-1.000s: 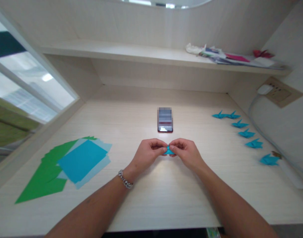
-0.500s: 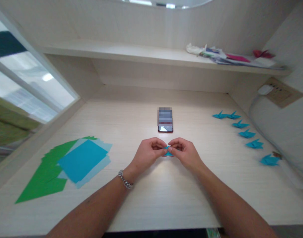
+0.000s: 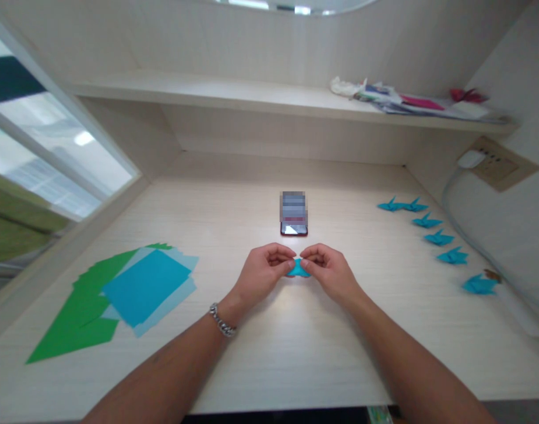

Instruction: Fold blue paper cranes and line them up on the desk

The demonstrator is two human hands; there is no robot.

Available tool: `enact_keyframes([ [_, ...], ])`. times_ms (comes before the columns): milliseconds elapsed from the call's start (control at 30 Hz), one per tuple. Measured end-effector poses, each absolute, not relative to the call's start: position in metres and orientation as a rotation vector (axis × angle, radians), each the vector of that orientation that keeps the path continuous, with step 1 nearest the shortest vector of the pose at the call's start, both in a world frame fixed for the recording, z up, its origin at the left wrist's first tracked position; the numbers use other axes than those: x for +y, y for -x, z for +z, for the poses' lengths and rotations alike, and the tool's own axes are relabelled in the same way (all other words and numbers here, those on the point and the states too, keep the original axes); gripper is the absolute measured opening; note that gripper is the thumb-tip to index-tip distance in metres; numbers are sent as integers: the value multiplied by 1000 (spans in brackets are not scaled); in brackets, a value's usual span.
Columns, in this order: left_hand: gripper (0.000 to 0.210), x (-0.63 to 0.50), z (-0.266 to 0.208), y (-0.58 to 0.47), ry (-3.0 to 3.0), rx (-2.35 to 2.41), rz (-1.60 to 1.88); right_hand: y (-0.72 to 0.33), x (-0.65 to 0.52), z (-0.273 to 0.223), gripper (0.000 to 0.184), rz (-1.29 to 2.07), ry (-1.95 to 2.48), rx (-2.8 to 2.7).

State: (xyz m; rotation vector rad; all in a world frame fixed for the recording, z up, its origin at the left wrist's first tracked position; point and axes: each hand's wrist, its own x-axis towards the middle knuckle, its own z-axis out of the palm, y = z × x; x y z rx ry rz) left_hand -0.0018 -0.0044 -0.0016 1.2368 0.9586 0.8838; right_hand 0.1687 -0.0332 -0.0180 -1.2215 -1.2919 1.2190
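Note:
A small folded piece of blue paper (image 3: 299, 268) is pinched between my two hands, just above the desk in front of the phone. My left hand (image 3: 269, 266) grips its left end with thumb and fingers; a chain bracelet circles that wrist. At the right end, my right hand (image 3: 326, 265) holds it in a like pinch. The fingertips hide both ends of the paper, and only its middle shows. Its exact folded shape is too small to make out.
A phone (image 3: 293, 213) lies beyond my hands. To the left are blue paper sheets (image 3: 150, 288) over green paper sheets (image 3: 70, 324). Several blue paper cranes (image 3: 438, 237) line the right side, near a white cable (image 3: 461, 232) from a wall socket (image 3: 505, 165). Papers lie on the shelf (image 3: 208, 91).
My thumbs have moved slightly apart, so more of the blue paper shows between them. The sheets, phone and cranes stay where they were.

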Motion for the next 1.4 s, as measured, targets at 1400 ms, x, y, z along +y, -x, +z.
enact_keyframes([
  [1400,26,-6,4,3,-1254,929,841,-177,-33,-15,29,1304,1162,-1267],
])
